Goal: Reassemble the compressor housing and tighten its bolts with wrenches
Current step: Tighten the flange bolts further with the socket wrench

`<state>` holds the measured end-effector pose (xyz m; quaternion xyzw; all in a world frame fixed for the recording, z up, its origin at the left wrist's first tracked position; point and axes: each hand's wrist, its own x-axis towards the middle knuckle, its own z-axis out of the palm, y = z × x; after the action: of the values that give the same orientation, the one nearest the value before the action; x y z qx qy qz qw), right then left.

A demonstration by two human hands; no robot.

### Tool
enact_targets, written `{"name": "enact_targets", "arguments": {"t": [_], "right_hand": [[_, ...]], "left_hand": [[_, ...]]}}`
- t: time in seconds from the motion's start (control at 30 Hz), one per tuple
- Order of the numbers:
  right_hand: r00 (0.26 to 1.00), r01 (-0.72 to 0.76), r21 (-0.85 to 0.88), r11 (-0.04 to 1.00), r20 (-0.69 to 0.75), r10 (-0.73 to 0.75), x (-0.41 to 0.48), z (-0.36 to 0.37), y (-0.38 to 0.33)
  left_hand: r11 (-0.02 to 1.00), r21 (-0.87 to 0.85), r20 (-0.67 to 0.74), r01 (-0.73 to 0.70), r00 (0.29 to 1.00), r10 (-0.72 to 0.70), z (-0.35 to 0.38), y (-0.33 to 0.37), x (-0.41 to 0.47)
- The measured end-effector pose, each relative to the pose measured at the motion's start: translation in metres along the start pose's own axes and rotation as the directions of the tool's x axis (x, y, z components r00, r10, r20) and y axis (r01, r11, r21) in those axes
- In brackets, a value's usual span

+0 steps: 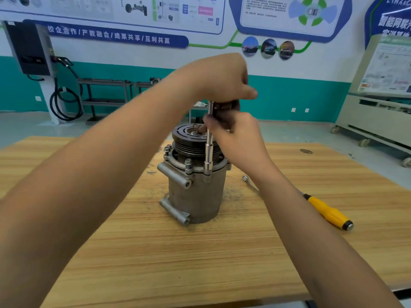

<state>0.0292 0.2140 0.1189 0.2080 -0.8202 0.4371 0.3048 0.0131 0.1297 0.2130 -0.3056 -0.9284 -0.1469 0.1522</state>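
At the middle of the wooden table (133, 252) the compressor housing (195, 196) is stood upright, pulley (189, 134) uppermost, so that the flange bolts (188, 162) are reached from above. A socket wrench (209, 138) is set vertically on the near-right bolt. Its top is gripped by the curled left hand (222, 78), apparently for turning, while the shaft is pinched by the right hand (235, 134), probably to hold the socket seated. A yellow-handled screwdriver (329, 213) is laid aside to the right.

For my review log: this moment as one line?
socket driver upright on flange | left hand grips its top | right hand pinches shaft | compressor upright on table
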Motion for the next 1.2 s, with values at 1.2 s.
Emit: {"name": "enact_targets", "arguments": {"t": [1.2], "right_hand": [[0.856, -0.51, 0.242, 0.825, 0.045, 0.516, -0.066, 0.048, 0.07]], "left_hand": [[0.174, -0.963, -0.251, -0.207, 0.925, -0.286, 0.046, -0.009, -0.027]]}}
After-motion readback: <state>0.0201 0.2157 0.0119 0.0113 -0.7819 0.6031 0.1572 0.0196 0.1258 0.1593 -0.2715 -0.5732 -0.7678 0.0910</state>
